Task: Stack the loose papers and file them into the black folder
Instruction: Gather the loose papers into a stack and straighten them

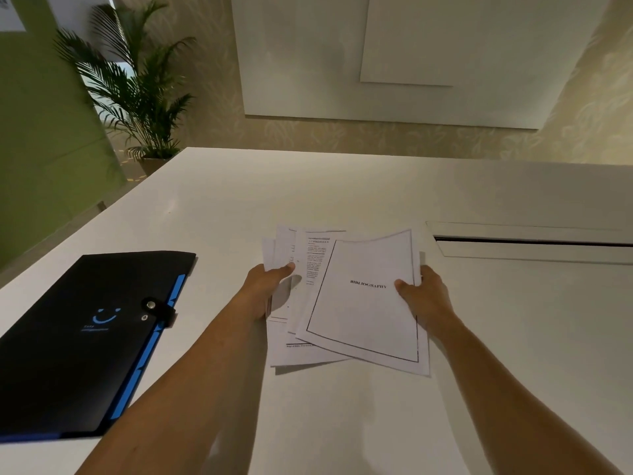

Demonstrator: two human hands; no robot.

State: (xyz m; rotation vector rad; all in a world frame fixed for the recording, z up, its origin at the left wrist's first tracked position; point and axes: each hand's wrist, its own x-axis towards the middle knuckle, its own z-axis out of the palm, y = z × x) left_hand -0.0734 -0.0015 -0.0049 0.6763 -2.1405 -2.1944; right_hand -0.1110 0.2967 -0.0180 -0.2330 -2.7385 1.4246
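Squaring the loose papers is the step in hand, and both hands already grip the fanned bundle: the left hand pinches its left edge with thumb on top and fingers hidden beneath, while the right hand clamps the right edge, thumb pressed on the top sheet headed BIBLIOGRAPHY. The bundle sits at about centre view, its near corners seeming to hang just above the white surface, judging by the shadow below. To do this well, I would loosen both grips slightly, tip the sheets upright, and tap their lower edges on the surface until the skewed corners line up, then keep one hand on the stack while the other frees the folder. Counting: one black folder with blue edging lies flat at nine o'clock, well apart from the papers, its snap strap seemingly fastened; at least four sheets show as offset edges, though the exact number cannot be told; one potted palm stands off at eleven o'clock.
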